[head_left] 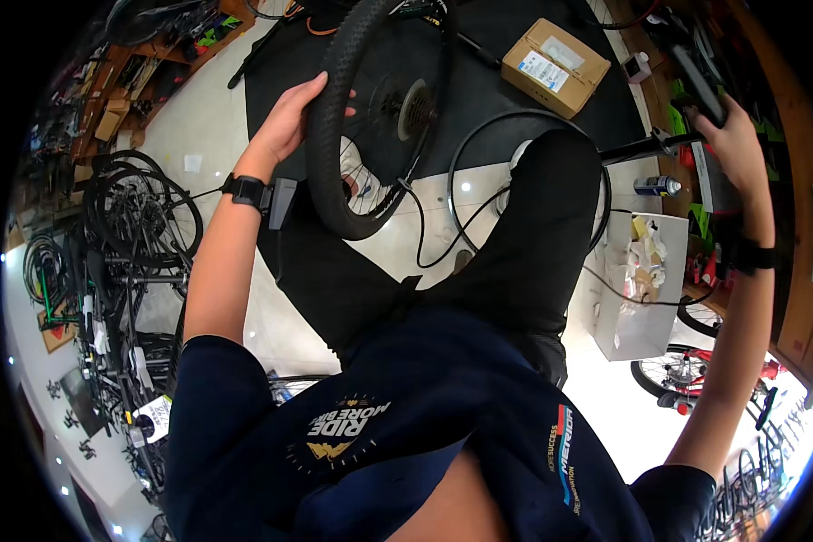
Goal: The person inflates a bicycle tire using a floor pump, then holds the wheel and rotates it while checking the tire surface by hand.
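A bicycle wheel [328, 172] with a knobby black tyre stands upright in front of me, its cassette [415, 108] facing right. My left hand [286, 119] is wrapped round the tyre's left side, fingertips showing through by the spokes. A black hose [422, 244] is joined to the lower rim and loops right toward my leg. Far out to the right, my right hand [733, 144] grips the black handle of a floor pump [637, 149]. The pump's tube runs leftward behind my right knee, which hides its lower part.
An opened cardboard box [556, 68] sits on the black mat [488, 149]. To the right are a spray can [657, 186] and a white bin [619, 316] with scraps. Several bicycles [144, 212] line the left, and a red bicycle [682, 370] stands at the lower right.
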The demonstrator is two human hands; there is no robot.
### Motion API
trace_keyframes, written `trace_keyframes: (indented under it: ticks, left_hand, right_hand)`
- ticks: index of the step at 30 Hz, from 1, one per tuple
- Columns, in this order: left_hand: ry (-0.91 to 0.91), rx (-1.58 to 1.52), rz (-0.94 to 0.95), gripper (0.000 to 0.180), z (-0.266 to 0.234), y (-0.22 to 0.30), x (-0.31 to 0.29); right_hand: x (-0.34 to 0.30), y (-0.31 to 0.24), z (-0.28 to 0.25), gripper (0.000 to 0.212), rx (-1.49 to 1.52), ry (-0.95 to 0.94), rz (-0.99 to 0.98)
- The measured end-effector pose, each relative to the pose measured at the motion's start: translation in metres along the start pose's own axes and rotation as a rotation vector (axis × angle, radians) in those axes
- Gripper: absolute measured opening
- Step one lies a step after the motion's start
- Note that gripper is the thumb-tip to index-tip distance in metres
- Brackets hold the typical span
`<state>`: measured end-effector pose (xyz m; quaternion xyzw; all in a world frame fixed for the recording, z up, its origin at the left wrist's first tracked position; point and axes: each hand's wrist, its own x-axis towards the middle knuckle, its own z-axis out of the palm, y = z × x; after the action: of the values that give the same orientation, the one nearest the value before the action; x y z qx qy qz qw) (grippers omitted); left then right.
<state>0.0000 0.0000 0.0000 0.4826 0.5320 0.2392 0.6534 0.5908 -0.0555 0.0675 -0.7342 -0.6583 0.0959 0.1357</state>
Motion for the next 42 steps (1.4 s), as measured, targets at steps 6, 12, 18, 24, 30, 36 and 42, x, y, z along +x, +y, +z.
trace_keyframes:
  ticks: [6,12,18,24,30,36,42]
  left_hand:
    - [0.018,-0.145,0.067,0.048,0.017,0.013,0.006]
    - [0.086,-0.178,0.032,0.044,0.009,0.004,0.006]
    - [0.097,-0.164,0.019,0.044,-0.003,-0.001,-0.004]
    - [0.099,-0.125,0.055,0.044,-0.014,-0.006,-0.01]
    - [0.146,-0.152,0.07,0.047,-0.01,-0.003,-0.019]
    - [0.353,0.223,0.236,0.048,-0.007,-0.006,-0.006]
    - [0.694,1.005,0.39,0.044,0.015,0.006,0.014]
  right_hand:
    - [-0.009,-0.005,0.028,0.051,-0.014,-0.012,0.114]
    - [-0.024,-0.005,0.044,0.06,-0.062,0.005,0.075]
    - [-0.027,-0.029,0.03,0.058,-0.06,-0.057,0.109]
    - [-0.033,-0.038,0.027,0.055,-0.045,-0.058,0.099]
    - [-0.032,-0.039,0.024,0.052,-0.012,-0.099,0.102]
    - [-0.027,-0.019,0.028,0.052,0.048,-0.148,0.124]
    - [-0.015,-0.063,-0.105,0.053,-0.1,-0.121,0.06]
